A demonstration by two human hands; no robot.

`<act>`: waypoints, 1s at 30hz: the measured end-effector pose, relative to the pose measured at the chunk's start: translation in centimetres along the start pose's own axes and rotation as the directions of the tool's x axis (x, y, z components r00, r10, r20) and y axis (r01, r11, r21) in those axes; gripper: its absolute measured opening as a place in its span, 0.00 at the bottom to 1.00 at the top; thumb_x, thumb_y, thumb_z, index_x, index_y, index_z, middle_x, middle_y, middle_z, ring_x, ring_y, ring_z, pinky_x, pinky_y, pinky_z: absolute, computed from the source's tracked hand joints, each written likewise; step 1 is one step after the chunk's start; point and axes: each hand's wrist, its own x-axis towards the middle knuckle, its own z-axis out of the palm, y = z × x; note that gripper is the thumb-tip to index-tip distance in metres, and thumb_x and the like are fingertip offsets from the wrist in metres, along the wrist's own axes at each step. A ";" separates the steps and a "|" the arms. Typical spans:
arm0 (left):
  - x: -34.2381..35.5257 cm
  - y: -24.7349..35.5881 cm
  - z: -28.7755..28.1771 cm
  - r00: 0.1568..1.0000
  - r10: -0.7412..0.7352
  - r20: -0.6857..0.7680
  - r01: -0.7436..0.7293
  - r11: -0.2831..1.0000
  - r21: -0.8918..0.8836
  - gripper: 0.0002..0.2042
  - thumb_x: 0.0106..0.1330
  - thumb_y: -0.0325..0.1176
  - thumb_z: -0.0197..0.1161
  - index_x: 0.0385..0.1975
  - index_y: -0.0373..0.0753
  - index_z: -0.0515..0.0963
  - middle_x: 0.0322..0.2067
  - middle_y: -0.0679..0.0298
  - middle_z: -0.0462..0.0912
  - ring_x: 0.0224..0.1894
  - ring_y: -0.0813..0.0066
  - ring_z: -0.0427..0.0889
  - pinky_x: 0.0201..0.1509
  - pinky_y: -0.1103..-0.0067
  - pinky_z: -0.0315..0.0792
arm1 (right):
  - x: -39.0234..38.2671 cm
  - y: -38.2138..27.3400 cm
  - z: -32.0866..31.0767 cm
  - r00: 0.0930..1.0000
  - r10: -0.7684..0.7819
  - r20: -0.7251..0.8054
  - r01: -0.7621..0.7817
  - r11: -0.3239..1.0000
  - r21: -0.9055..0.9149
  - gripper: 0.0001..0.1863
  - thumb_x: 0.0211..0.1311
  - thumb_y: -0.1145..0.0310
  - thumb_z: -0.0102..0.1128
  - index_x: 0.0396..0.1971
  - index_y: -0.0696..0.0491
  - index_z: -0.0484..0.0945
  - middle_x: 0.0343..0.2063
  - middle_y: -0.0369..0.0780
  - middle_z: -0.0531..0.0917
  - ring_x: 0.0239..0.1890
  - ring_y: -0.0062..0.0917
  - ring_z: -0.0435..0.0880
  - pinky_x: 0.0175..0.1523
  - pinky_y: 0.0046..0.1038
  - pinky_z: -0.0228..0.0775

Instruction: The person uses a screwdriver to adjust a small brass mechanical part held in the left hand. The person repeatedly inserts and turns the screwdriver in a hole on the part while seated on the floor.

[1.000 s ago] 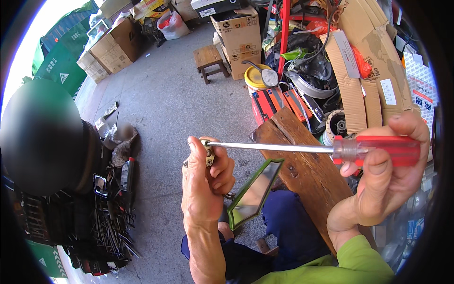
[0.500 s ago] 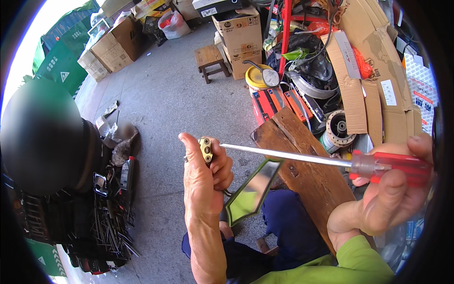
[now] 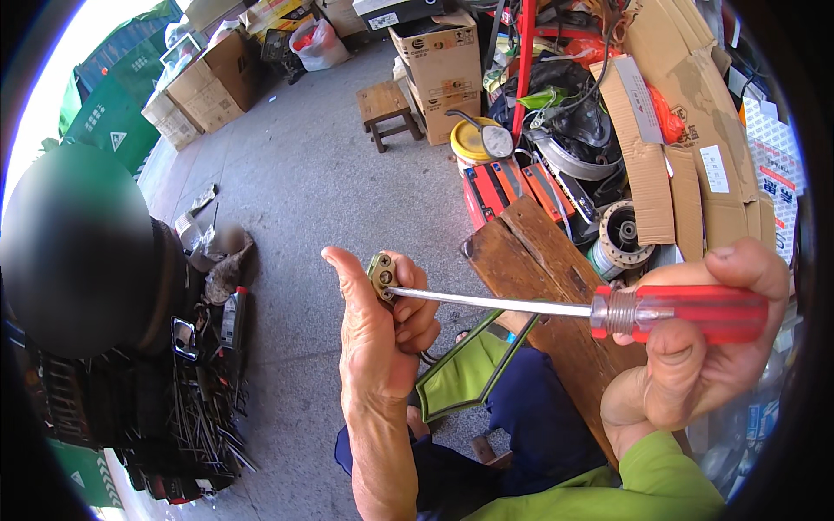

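Note:
My left hand (image 3: 382, 334) is closed round a rear-view mirror, with its thumb pointing up. The small brass-coloured mounting clamp (image 3: 383, 271) with screw heads pokes out between thumb and fingers. Below the fingers hangs the angular mirror face (image 3: 467, 372), reflecting my green top. In my right hand (image 3: 695, 365) is a screwdriver (image 3: 695, 313) with a clear red handle, wrapped by the fingers. Its long metal shaft points left, and the tip meets the lower screw on the clamp. Whether the tip sits fully in the slot, I cannot tell.
A wooden bench (image 3: 556, 313) stands under my right arm. Tools and metal rods (image 3: 208, 417) are heaped at the left, beside a large dark blurred shape (image 3: 82, 260). Farther off are a small stool (image 3: 383, 104), a yellow-lidded bucket (image 3: 469, 143) and cardboard boxes (image 3: 439, 56).
The screwdriver has come left and its tip has dropped from above my fingers onto the clamp's lower screw. The mirror face has tilted, and its reflection now shows more green.

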 end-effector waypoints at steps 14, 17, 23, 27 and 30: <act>0.2 0.0 -0.4 0.999 -0.017 0.029 0.019 0.998 -0.064 0.32 0.61 0.69 0.37 0.23 0.42 0.65 0.15 0.75 0.55 0.14 0.88 0.49 0.15 0.87 0.43 | 0.1 -1.1 0.9 0.986 0.167 -0.004 -0.164 0.974 0.156 0.33 0.47 0.48 0.70 0.42 0.55 0.63 0.17 0.37 0.75 0.16 0.18 0.72 0.24 0.18 0.67; 0.2 -0.1 -0.4 0.999 -0.023 0.037 0.026 0.996 -0.089 0.32 0.61 0.70 0.37 0.23 0.42 0.65 0.15 0.75 0.54 0.14 0.88 0.49 0.15 0.87 0.43 | 0.3 -1.2 0.9 0.986 0.167 0.015 -0.167 0.970 0.177 0.32 0.48 0.51 0.69 0.42 0.55 0.63 0.17 0.38 0.75 0.16 0.18 0.72 0.25 0.18 0.67; 0.3 -0.1 -0.7 0.998 -0.037 0.047 0.044 0.989 -0.145 0.32 0.60 0.70 0.37 0.22 0.42 0.65 0.15 0.74 0.54 0.14 0.88 0.48 0.15 0.87 0.43 | 0.3 -1.2 0.8 0.988 0.148 0.041 -0.153 0.966 0.208 0.30 0.49 0.54 0.69 0.41 0.56 0.63 0.16 0.38 0.75 0.17 0.18 0.72 0.26 0.18 0.66; 0.3 0.0 -0.8 0.998 -0.033 0.052 0.041 0.986 -0.160 0.32 0.60 0.70 0.37 0.22 0.42 0.65 0.15 0.74 0.54 0.14 0.87 0.48 0.15 0.87 0.43 | 0.3 -1.2 0.9 0.989 0.144 0.038 -0.149 0.971 0.185 0.31 0.48 0.53 0.69 0.42 0.56 0.63 0.17 0.38 0.75 0.16 0.18 0.72 0.25 0.17 0.66; 0.2 0.1 -0.6 0.998 -0.032 0.061 0.041 0.986 -0.163 0.32 0.60 0.70 0.37 0.22 0.42 0.66 0.15 0.74 0.54 0.14 0.87 0.48 0.14 0.87 0.43 | 0.1 -0.8 0.5 0.995 0.096 0.006 -0.096 0.988 0.118 0.32 0.48 0.49 0.69 0.42 0.56 0.63 0.17 0.38 0.75 0.16 0.18 0.72 0.24 0.17 0.66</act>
